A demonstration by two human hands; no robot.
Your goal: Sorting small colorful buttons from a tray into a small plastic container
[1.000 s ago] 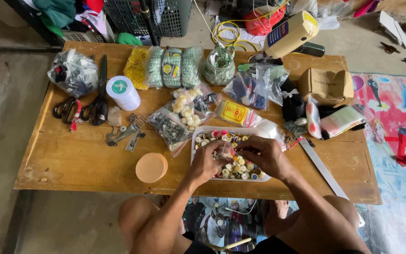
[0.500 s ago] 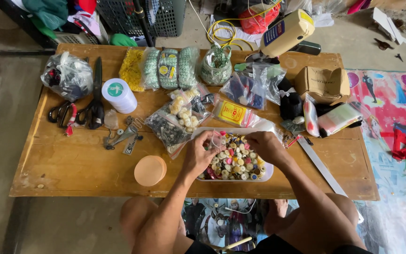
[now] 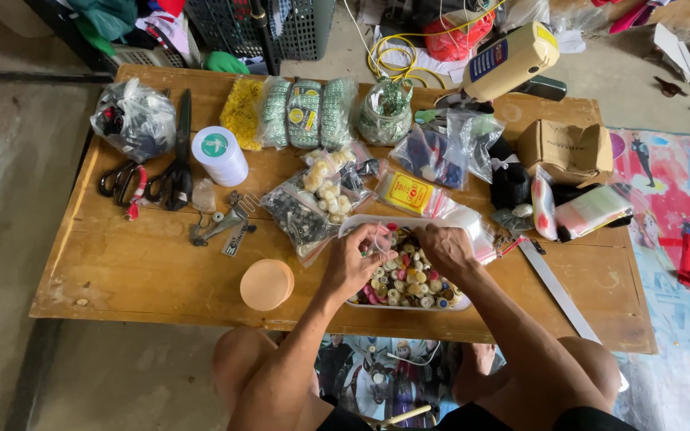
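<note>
Head view: left hand and right hand both down in a shallow white plastic tray of mixed coloured buttons, lying at about 5 o'clock on the wooden tabletop. Left grip curled with fingertips pinched over the buttons, catch too small to tell; right grip bent down onto the heap, contents hidden. Round peach-coloured lid lying at 9 o'clock from the tray, black-handled scissors farther off at 10 o'clock.
</note>
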